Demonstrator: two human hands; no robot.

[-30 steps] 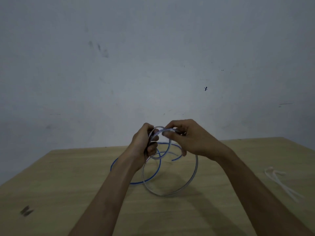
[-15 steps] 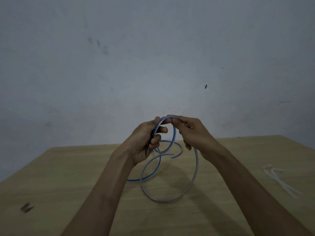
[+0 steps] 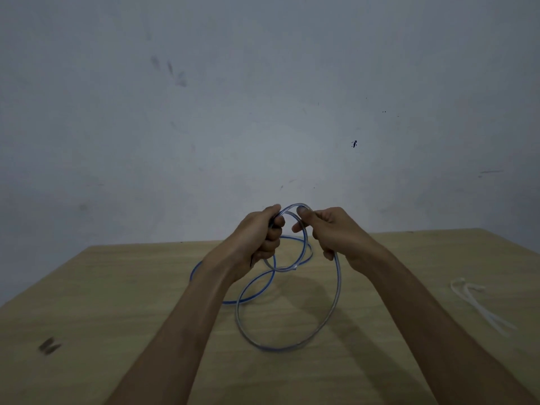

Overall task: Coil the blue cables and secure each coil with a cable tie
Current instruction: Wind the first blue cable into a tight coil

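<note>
Two hands over the table (image 3: 117, 287): left hand (image 3: 260, 232) grips gathered turns of the cable (image 3: 336, 290), right hand (image 3: 330, 229) pinches its top arc. Loops hang beneath both, touching the table. Probably cable ties (image 3: 479, 305), well to the right.

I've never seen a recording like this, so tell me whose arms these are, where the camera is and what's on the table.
No machine here: a person wears one camera on the head, so you look down along their own arms. The left hand and the right hand both grip a blue cable, holding up a large loop that hangs toward the wooden table. More blue cable lies behind the hands. White cable ties lie on the right, untouched.
</note>
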